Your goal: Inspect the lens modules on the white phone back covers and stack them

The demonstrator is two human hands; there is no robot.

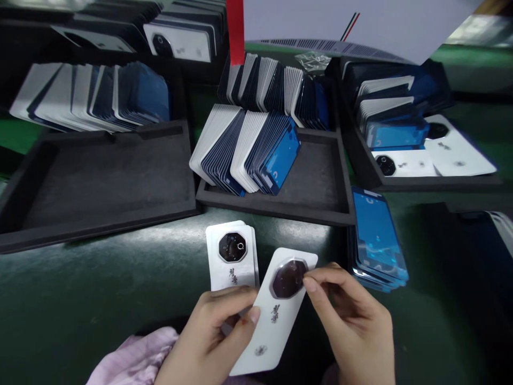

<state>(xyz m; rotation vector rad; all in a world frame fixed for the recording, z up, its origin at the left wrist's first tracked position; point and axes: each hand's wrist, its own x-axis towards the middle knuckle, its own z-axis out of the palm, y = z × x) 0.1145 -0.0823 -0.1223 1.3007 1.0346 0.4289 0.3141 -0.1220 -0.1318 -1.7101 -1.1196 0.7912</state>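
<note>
My left hand (218, 334) pinches the left edge of a white panel (266, 337), which is tilted and bears a dark octagonal camera area (289, 278) and black lettering. My right hand (352, 321) has its thumb and forefinger pressed together at the right edge of that dark area; whether a thin film is between them is too small to tell. Behind my left hand lies a short stack of similar white panels (232, 246), its lower part hidden. To the right of my right hand stands a stack of blue-filmed panels (377, 230).
Black trays (112, 176) stand beyond my hands; the middle tray (320, 171) holds fanned white and dark blue panels (244, 144). A right tray (436, 183) holds more panels. A red strip (235, 32) hangs at the top.
</note>
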